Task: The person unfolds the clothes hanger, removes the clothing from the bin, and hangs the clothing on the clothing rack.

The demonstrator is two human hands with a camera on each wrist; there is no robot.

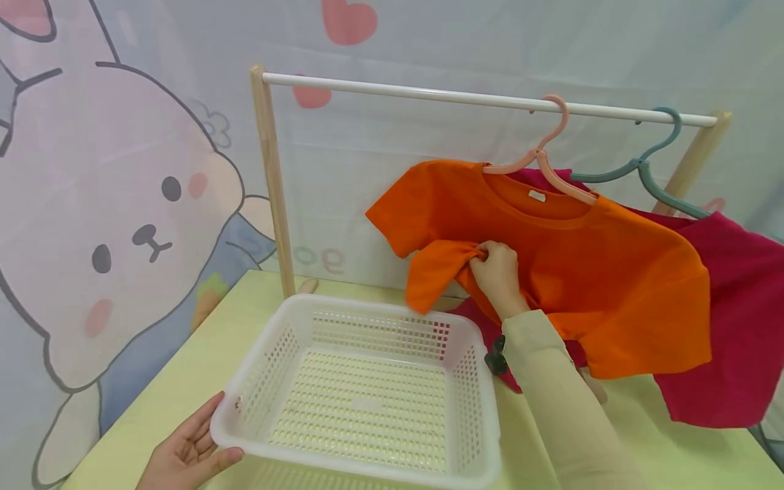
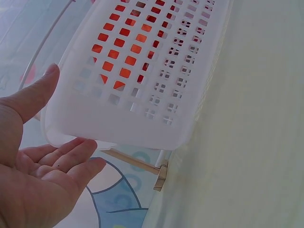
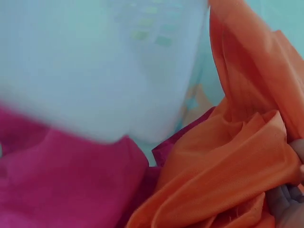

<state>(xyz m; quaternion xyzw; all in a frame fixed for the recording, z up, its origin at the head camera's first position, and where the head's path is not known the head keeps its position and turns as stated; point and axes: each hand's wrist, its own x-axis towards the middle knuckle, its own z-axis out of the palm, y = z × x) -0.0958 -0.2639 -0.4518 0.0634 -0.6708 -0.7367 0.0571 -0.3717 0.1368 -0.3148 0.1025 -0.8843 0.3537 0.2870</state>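
Note:
My right hand (image 1: pixel 497 278) grips a bunched fold of an orange T-shirt (image 1: pixel 612 279) near its lower front. That shirt hangs on a pink hanger (image 1: pixel 554 173) from the white rail; its gathered cloth (image 3: pixel 223 161) fills much of the right wrist view. My left hand (image 1: pixel 186 452) is at the near left corner of a white plastic basket (image 1: pixel 361 469), thumb and fingers spread around the corner. In the left wrist view the left hand (image 2: pixel 47 175) has its fingers extended beside the basket's perforated wall (image 2: pixel 123 128). Whether the basket rests fully on the table I cannot tell.
The rack's white rail (image 1: pixel 392 90) spans wooden posts (image 1: pixel 273 184). Behind the orange shirt, a magenta shirt (image 1: pixel 729 306) hangs on a teal hanger (image 1: pixel 658 177). The pale yellow table (image 1: pixel 184 381) meets a cartoon-printed backdrop (image 1: pixel 122 170).

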